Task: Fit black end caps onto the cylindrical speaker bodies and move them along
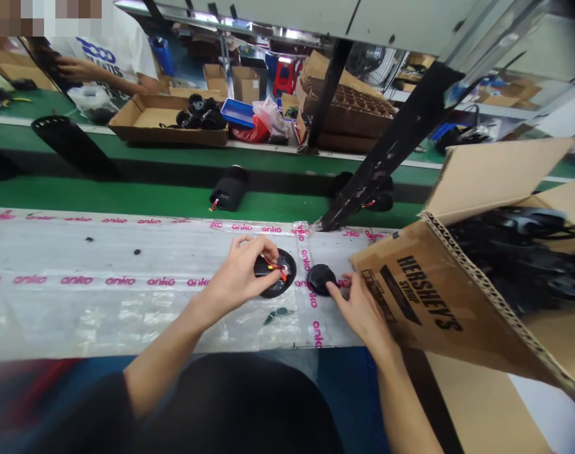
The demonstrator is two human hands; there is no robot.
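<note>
My left hand (250,266) reaches over a round black housing (287,258) on the plastic-covered bench. Its thumb and fingers are pinched on the thin red and yellow wires (278,270) that come out of the housing. A smaller black round cap (320,279) lies flat just to the right. The thumb of my right hand (360,306) touches the cap's lower right edge, with the other fingers curled beside it. Part of the housing's left side is hidden behind my left fingers.
An open cardboard box (410,296) of black parts stands close on the right. A dark slanted post (386,151) rises behind the bench. On the green conveyor (174,195) sits a black cylinder (229,188) with wires. Across it, a person (121,57) stands near a shallow carton (140,120).
</note>
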